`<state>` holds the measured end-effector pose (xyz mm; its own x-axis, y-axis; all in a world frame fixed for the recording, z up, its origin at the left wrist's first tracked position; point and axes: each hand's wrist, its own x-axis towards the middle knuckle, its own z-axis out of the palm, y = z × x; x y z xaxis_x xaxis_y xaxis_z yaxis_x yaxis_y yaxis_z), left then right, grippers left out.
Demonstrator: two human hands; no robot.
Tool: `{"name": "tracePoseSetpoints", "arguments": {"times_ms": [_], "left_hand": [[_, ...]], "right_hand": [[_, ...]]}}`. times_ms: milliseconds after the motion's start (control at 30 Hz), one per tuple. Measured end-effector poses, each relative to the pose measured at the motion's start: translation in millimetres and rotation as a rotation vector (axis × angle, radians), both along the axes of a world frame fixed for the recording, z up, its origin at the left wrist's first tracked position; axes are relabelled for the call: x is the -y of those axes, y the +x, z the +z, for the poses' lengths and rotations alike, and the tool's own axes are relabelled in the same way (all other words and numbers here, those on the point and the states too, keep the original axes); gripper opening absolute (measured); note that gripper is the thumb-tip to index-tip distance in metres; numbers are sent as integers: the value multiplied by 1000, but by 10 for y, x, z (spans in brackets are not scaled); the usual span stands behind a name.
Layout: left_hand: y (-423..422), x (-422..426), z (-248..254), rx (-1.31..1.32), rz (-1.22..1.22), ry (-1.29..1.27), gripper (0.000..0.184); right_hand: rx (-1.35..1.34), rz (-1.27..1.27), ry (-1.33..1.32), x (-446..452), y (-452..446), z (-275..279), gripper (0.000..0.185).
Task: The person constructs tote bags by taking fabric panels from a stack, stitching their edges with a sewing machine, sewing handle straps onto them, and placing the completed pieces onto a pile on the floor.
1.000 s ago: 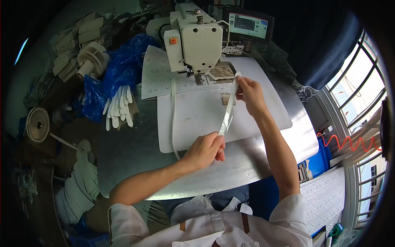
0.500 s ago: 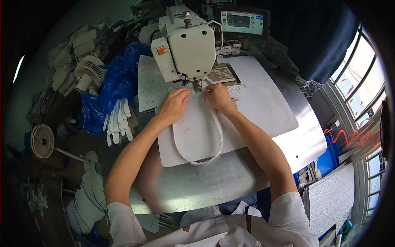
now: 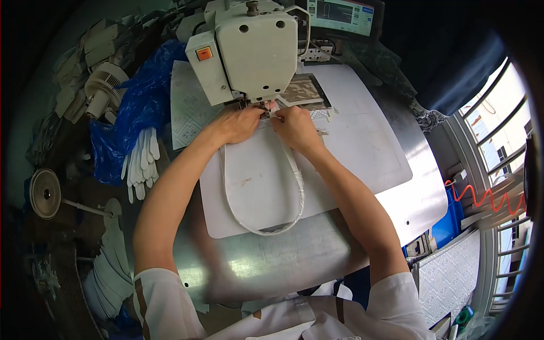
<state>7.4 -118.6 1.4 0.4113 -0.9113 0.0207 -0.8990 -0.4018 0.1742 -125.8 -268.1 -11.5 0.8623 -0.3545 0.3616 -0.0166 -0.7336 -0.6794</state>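
Observation:
Directly below the head of a sewing machine (image 3: 255,48), both my hands are at the needle area. My right hand (image 3: 297,129) is closed in a pinch on a narrow white strap (image 3: 299,187), just right of the presser foot. From there the strap hangs toward me in a long loop over a white flat sheet (image 3: 362,147), and its other side runs up under my left hand (image 3: 239,124). The left fingers are bent together at the foot, closed around the strap's end; the fingertips are partly hidden by the machine.
A metal table (image 3: 260,260) carries the sheet, with a patterned piece (image 3: 184,107) at its left. Beyond the right hand lies a framed opening (image 3: 306,90). Left are white gloves (image 3: 141,161), a blue plastic bag (image 3: 150,85) and a fan (image 3: 45,194). A monitor (image 3: 340,17) stands behind.
My left hand has moved in to the presser foot, and its fingers have bent together. The right hand stays pinched on the strap. The whole view has shifted and tilted slightly.

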Motion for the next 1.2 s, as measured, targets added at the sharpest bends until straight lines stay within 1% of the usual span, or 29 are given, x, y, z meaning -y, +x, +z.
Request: {"name": "tracePoseSetpoints", "arguments": {"times_ms": [67,167,200,300,400,433,467,500,567,667,733,800,867,933,967,1000,1100,1133,1167,1200], "left_hand": [[-37,-5,-6,-28,2,-24,47],[-41,-23,14,-55,-5,-58,47],[-34,-28,-9,-28,-7,-84,47],[-38,-4,-73,24,-16,-142,46],[-40,-11,-74,64,82,-222,41],[-69,-16,-77,67,80,-218,41],[-106,-25,-80,95,105,-258,35],[-131,-31,-75,125,129,-299,31],[-136,-35,-42,162,148,-341,29],[-116,-25,-112,247,118,-422,28],[-118,-20,-101,232,129,-395,28],[-117,-29,-73,203,153,-339,28],[-89,-31,-100,218,166,-375,30],[-65,-33,-174,251,151,-401,34],[-50,-26,-195,252,187,-430,34],[-26,-18,-218,268,193,-416,36],[-74,-29,-278,279,220,-366,41],[-124,-45,-274,266,223,-357,43],[-185,-61,-277,247,228,-348,45],[-237,-80,-288,227,232,-338,47]], "right_hand": [[-14,15,-3,8,-29,41,21],[-118,-8,-324,13,-93,70,22],[-117,-4,-326,-1,-111,45,22],[28,-36,-494,-9,-196,-51,21],[54,-54,-549,-11,-230,-92,21],[68,-60,-574,-23,-239,-89,22],[74,-63,-570,-33,-249,-78,22],[12,-54,-546,-52,-267,-38,23],[-115,-35,-502,-82,-298,43,25],[-109,-43,-511,-78,-292,36,26],[-110,-33,-527,-74,-275,-26,26],[-37,-63,-547,-63,-242,-96,26],[10,-43,-599,-26,-190,-95,27],[-11,-48,-577,-25,-207,-87,29],[-20,-51,-565,-11,-208,-60,31],[-14,-21,-595,26,-209,4,31],[-52,148,-339,296,-305,128,34],[-49,171,-302,296,-412,311,34],[-51,196,-265,233,-604,632,34],[-38,252,-194,149,-828,977,29]]}}
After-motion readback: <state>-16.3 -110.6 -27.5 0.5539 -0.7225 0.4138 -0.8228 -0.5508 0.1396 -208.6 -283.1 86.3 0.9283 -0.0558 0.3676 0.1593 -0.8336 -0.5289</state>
